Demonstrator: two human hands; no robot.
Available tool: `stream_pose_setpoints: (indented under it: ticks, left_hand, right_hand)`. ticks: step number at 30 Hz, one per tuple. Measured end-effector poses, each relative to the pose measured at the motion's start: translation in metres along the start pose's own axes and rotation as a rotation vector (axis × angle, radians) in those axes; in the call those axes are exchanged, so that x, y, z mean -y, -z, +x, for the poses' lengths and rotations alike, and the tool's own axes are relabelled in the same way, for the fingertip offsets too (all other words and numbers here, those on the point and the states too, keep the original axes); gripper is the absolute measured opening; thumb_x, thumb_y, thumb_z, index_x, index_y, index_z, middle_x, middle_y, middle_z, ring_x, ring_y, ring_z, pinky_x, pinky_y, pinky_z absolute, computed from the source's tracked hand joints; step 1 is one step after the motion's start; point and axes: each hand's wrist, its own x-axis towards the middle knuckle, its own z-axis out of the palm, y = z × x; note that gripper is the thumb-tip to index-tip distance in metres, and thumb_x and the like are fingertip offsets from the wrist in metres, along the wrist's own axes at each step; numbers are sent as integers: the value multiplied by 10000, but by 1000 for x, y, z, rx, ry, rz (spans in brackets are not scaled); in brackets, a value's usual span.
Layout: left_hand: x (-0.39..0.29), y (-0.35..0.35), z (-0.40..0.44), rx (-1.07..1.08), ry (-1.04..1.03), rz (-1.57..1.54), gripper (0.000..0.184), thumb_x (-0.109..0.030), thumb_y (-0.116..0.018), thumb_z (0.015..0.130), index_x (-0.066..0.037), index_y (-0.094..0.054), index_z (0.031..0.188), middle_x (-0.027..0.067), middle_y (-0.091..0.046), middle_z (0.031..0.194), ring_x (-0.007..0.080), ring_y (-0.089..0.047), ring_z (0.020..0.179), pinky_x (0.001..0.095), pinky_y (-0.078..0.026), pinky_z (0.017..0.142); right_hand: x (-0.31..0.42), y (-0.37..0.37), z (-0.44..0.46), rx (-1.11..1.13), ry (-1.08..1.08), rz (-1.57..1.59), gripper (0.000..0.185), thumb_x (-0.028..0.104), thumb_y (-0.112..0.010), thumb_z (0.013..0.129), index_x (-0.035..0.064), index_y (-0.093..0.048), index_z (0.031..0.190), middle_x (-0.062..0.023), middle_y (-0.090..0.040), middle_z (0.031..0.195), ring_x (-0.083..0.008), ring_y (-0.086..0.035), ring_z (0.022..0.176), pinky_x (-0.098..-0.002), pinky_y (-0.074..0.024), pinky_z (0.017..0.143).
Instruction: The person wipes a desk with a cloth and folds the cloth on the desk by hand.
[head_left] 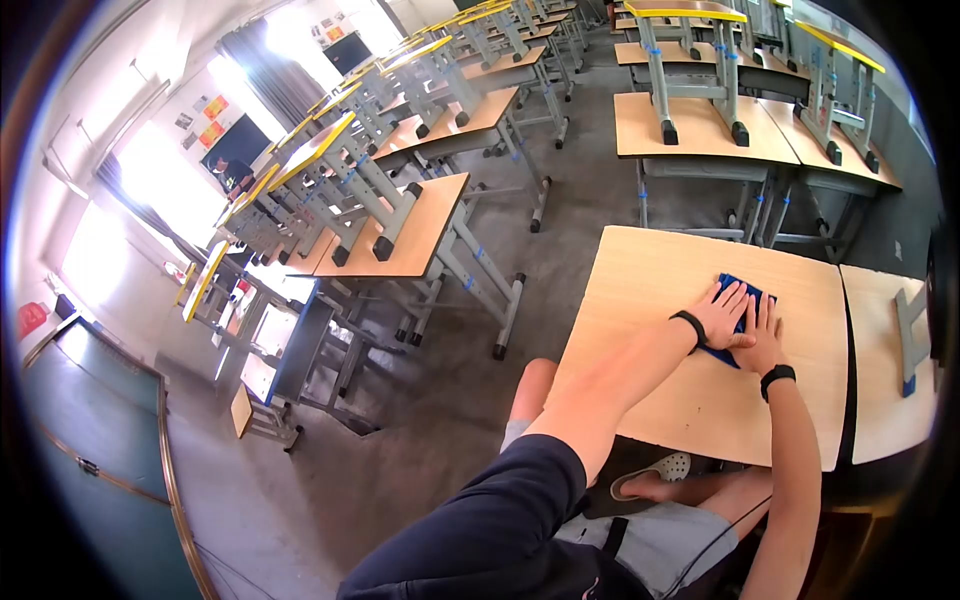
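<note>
A folded blue cloth point(723, 356) lies on the light wood desktop point(640, 290) in front of me, mostly covered by my hands. My left hand point(724, 316), with a black band at its wrist, rests flat on the cloth with its fingers spread. Close against it on the right, my right hand point(764, 345) also presses on the cloth, fingers stretched out. It wears a black watch or band point(777, 376). The two hands touch near the thumbs. Small dark specks show on the desktop nearer to me.
A second desk point(890, 350) adjoins on the right, with a grey stool leg on it. Rows of desks point(410, 230) carry upturned stools point(700, 60). An aisle runs along the left. Another person point(235, 176) is far left, near a teal door point(100, 440).
</note>
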Motion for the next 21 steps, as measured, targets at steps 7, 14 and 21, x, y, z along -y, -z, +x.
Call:
stream_pose_setpoints:
  ticks: [7,14,21]
  left_hand:
    - [-53,-30,-78,88,-64,8,1057,-750,-338,924,88,-163,1545,305,-122,1620,405,-51,1530,542,-27,1226]
    - [-93,-52,-166,11,-128,-33,1062,-725,-379,927,145,-195,1509,342,-162,1593,420,-80,1524,571,-49,1214]
    - [-99,-56,-198,-57,-122,-61,1043,-693,-417,932,157,-209,1500,336,-182,1592,416,-95,1525,549,-52,1221]
  right_hand:
    - [7,-35,-104,-101,147,-13,1063,551,-644,816,-50,-168,1553,-308,-86,1621,-475,-54,1513,-632,-135,1182]
    - [40,-52,-197,-149,233,-14,1019,501,-616,847,-97,-161,1535,-353,-68,1604,-506,-53,1504,-646,-122,1176]
    - [57,-43,-215,-60,257,-52,962,419,-587,850,-127,-166,1521,-376,-50,1597,-517,-30,1503,-636,-85,1188]
